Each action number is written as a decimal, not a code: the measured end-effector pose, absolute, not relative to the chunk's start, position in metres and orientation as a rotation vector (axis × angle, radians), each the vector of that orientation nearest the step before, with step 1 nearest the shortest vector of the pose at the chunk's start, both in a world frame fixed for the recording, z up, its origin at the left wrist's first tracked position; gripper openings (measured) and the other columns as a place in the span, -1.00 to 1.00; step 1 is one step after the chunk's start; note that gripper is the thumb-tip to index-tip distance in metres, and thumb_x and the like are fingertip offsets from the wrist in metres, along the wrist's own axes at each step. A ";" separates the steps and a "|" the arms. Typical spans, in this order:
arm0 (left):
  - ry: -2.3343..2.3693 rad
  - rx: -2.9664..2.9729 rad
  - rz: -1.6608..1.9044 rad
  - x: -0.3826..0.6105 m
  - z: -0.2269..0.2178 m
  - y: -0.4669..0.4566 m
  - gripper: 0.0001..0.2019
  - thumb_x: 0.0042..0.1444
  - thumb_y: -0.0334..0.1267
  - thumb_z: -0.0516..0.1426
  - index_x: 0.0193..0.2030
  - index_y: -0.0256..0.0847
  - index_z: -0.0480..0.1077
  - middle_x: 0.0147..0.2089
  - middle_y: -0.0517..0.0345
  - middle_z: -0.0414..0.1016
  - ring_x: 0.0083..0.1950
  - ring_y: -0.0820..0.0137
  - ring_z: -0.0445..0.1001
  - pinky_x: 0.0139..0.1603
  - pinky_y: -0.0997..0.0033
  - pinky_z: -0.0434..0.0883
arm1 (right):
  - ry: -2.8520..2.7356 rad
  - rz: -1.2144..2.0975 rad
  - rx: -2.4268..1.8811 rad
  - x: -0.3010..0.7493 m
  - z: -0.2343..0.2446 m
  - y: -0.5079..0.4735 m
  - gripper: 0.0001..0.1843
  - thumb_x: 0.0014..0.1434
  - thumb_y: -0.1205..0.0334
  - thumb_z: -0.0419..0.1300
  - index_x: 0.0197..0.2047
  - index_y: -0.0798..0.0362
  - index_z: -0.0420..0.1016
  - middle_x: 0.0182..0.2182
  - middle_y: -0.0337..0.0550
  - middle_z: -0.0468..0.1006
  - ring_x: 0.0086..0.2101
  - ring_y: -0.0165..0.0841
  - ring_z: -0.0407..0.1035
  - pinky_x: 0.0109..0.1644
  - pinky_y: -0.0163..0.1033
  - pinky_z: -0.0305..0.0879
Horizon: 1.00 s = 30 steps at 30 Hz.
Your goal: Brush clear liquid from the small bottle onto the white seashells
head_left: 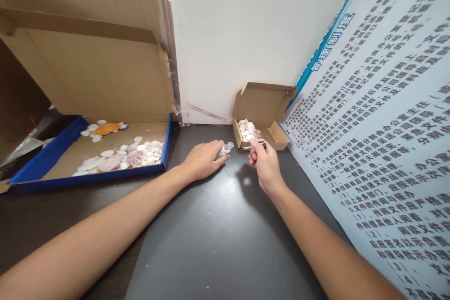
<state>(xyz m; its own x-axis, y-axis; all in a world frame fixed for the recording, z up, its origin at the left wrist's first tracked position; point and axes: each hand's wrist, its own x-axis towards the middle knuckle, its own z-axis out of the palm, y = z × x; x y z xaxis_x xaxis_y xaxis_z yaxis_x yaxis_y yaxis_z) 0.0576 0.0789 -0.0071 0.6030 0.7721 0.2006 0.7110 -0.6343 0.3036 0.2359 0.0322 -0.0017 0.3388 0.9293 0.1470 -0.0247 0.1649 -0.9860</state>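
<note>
On the grey mat, my left hand (203, 159) is closed round a small clear bottle (228, 147), which leans with its open neck toward the right. To the right, my right hand (266, 164) is raised over the mat, fingers pinched on a slim tool with a dark end (262, 144). A thin pale tip points left from those fingers; the tool's middle is hidden by them. Just behind the right hand stands a small open cardboard box (280, 137) with white seashells (246, 129) in its left part.
At left lies a large blue-edged cardboard box (168, 143), lid up, holding loose seashells (121, 159) and an orange shell ringed by white ones (107, 128). A white panel (239, 33) closes off the back. A printed board (383, 126) slants along the right side.
</note>
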 end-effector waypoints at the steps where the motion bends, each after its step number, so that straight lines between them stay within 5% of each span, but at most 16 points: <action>1: 1.234 2.612 0.492 0.057 -0.008 0.080 -0.74 0.30 -0.02 -0.04 -0.29 -0.14 0.20 -0.28 0.16 0.44 -0.32 0.28 0.41 -0.36 0.33 0.17 | -0.980 0.882 -1.191 0.235 -0.002 0.032 -0.64 0.13 0.08 0.17 -0.52 0.02 0.10 -0.65 -0.41 0.13 -0.65 -0.53 0.09 -0.56 -0.36 0.04; 13: 1.350 2.411 0.612 0.055 -0.016 0.093 -0.75 0.31 -0.02 -0.08 -0.15 -0.16 0.14 -0.28 0.07 0.39 -0.25 0.21 0.43 -0.26 0.29 0.28 | -1.025 0.842 -1.185 0.231 0.002 0.026 -0.59 0.20 0.01 0.11 -0.55 0.01 0.05 -0.67 -0.38 0.09 -0.63 -0.49 0.08 -0.55 -0.33 0.10; 24: 1.375 2.354 0.608 0.056 -0.016 0.095 -0.76 0.23 -0.01 -0.01 -0.23 -0.13 0.13 -0.32 0.13 0.38 -0.29 0.23 0.41 -0.33 0.33 0.23 | -1.155 0.812 -1.189 0.226 0.001 0.020 -0.57 0.26 -0.03 0.04 -0.54 0.01 0.06 -0.65 -0.36 0.12 -0.61 -0.49 0.09 -0.50 -0.34 0.07; 30: 1.500 2.238 0.606 0.053 -0.010 0.085 -0.77 0.20 -0.13 -0.02 -0.06 -0.16 0.16 -0.20 0.02 0.43 -0.15 0.15 0.45 -0.16 0.23 0.33 | -1.275 0.749 -1.238 0.226 -0.011 0.019 -0.54 0.29 -0.08 0.01 -0.52 0.02 0.05 -0.63 -0.36 0.09 -0.58 -0.48 0.05 -0.48 -0.34 0.03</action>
<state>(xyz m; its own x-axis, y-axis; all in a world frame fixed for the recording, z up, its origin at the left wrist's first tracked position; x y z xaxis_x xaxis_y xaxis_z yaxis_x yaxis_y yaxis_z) 0.0534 0.0851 -0.0096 0.3380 0.9305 0.1414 0.7679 -0.3595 0.5302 0.2258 0.0189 -0.0113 0.2064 0.9368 0.2826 0.2091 0.2399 -0.9480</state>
